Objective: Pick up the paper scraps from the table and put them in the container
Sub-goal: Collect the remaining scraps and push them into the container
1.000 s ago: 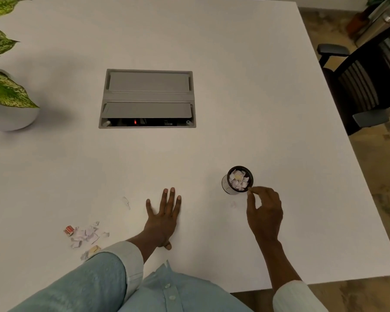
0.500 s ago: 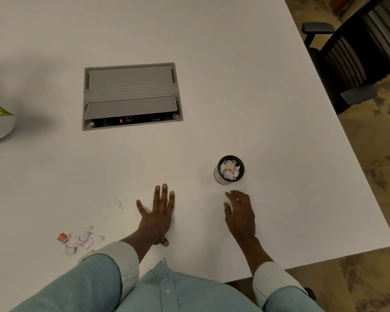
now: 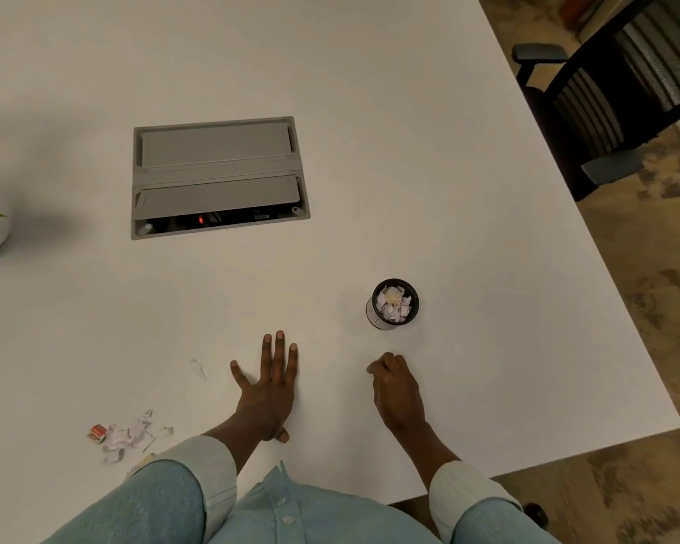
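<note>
Container [image 3: 394, 304] stands upright on the bench [image 3: 468, 198], part-filled with scraps; more scraps [image 3: 128, 435] lie in a loose pile at the near left, one sliver [image 3: 199, 369] apart. Left hand [image 3: 269, 390] flat, fingers spread, empty; right hand [image 3: 397, 390] loosely curled near the container, contents indeterminate. Judged between deposits; the next move calls for a reach left to the pile and a fine pinch.

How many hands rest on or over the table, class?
2. The left hand lies flat, fingers spread, near the table's front edge; the right hand, fingers curled, is just before the container.
</note>
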{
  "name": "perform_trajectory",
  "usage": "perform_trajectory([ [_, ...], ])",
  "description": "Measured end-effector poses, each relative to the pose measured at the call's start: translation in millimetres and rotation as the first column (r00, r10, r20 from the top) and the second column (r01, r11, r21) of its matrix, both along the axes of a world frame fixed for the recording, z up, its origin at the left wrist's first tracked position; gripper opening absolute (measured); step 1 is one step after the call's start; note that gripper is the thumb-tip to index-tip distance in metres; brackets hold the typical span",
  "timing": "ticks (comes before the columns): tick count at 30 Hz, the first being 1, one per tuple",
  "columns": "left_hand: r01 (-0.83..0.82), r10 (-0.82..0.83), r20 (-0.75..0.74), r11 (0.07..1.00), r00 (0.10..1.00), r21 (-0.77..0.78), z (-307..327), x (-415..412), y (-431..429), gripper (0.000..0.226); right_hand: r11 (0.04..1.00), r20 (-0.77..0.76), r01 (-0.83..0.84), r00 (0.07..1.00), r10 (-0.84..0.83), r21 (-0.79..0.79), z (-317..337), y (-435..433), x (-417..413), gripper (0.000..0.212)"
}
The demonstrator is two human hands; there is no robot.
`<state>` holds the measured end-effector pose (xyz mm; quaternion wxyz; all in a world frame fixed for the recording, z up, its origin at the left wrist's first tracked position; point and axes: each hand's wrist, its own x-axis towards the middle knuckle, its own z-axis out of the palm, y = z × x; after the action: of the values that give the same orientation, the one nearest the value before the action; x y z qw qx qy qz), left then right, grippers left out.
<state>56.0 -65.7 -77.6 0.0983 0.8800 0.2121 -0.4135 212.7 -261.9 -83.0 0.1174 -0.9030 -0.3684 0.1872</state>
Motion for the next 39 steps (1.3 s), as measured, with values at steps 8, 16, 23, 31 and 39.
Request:
perform_trajectory([
  [8, -0.003, 0.003, 0.027, 1.0, 1.0, -0.006, 3, -3, 1, 0.167, 0.858, 0.176, 0.077, 0.966, -0.191, 0.508, 50, 27, 20, 0.015],
  [16, -0.007, 0.005, 0.067, 1.0, 0.998, 0.024, 10, -6, 1, 0.168, 0.86, 0.281, 0.097, 0.922, -0.268, 0.502, 64, 43, 76, 0.014],
  [23, -0.018, 0.013, 0.146, 0.999, 0.989, 0.032, 12, -13, 1, 0.167, 0.933, 0.262, 0.055, 0.953, -0.155, 0.355, 51, 39, 81, 0.016],
  [31, -0.038, 0.035, 0.187, 0.999, 0.982, 0.01, 10, -19, 5, 0.16, 0.89, 0.328, -0.047, 0.937, -0.117, 0.454, 62, 53, 41, 0.027],
  [39, -0.146, 0.208, 0.415, 0.974, 0.886, -0.175, 0, -72, 21, 0.079, 0.869, 0.167, -0.188, 0.978, 0.123, 0.458, 57, 89, -37, 0.023],
])
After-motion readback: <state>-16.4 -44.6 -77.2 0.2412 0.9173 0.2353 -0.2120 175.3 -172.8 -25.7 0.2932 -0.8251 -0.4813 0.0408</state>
